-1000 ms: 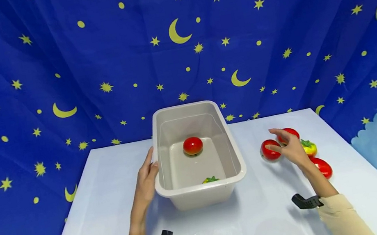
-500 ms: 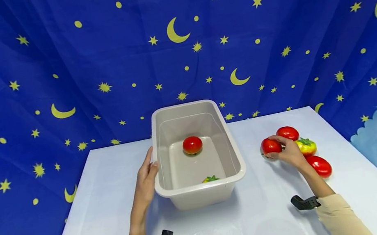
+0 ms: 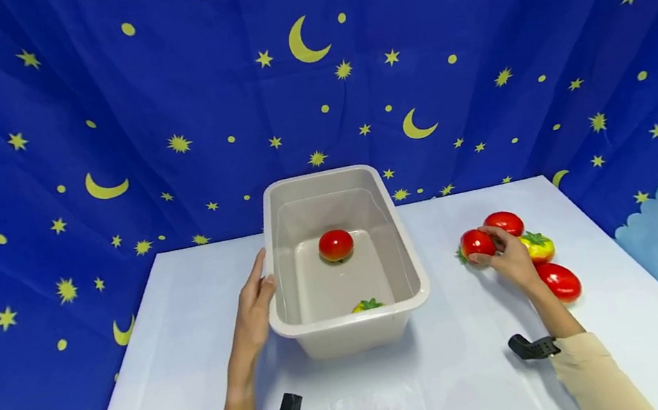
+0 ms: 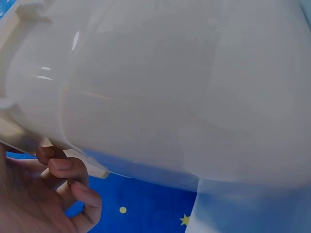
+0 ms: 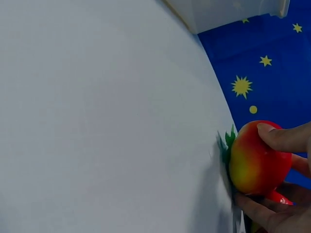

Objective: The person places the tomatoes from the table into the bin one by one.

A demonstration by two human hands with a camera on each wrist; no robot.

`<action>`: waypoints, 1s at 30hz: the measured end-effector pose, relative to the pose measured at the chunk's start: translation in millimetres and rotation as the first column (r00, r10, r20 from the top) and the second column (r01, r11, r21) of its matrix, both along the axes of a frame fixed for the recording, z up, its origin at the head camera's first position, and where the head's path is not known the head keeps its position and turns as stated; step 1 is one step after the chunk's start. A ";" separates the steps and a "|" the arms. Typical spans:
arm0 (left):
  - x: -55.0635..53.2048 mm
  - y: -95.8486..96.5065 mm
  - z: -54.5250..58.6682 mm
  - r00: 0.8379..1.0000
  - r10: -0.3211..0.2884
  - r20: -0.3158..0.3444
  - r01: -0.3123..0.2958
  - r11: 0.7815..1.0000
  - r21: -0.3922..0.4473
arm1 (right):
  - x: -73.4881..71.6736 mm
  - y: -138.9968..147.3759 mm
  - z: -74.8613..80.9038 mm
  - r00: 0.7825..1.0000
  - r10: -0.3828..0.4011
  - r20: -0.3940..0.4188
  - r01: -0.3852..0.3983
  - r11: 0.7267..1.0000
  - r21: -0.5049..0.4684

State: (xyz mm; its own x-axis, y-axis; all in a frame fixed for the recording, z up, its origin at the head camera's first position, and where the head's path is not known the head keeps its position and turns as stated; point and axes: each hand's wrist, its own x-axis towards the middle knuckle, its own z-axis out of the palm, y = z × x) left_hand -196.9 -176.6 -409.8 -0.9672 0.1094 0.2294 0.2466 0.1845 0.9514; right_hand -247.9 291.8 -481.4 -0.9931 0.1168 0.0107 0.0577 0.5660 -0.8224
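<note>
Held fruit [image 3: 474, 242], red with green leaves toward the bin [image 3: 354, 336], is at the table right of the bin, well apart from it; can't tell if it's touching the table. Right hand [image 3: 514, 262] clamped on it, thumb on one side, fingers on the other. Three more fruits sit right of the bin, past the held one: back red [image 3: 504, 223], yellow [image 3: 537, 248], front red [image 3: 560, 282]. Left hand [image 3: 252, 313] grips the bin's left rim. Inside the bin: inner red [image 3: 336, 244] on the floor, leafy yellow [image 3: 367, 305] at the near end, mostly hidden by the wall. White table [image 3: 200, 371] under the bin, blue starry curtain [image 3: 205, 88] behind it.
</note>
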 end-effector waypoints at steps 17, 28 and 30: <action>-1.1 -0.3 -1.8 0.999 -0.003 -0.052 0.005 0.999 0.031 | -5.6 -1.8 5.0 1.000 0.000 0.025 0.001 0.999 -0.051; -0.3 0.1 -1.0 1.000 0.004 0.003 -0.004 1.000 0.011 | -5.3 -11.7 24.2 0.999 0.036 -0.023 -0.039 0.992 -0.119; -0.7 0.3 -0.9 1.000 0.005 0.003 -0.005 1.000 0.013 | -6.4 -13.7 28.6 0.999 0.038 -0.018 -0.040 0.993 -0.114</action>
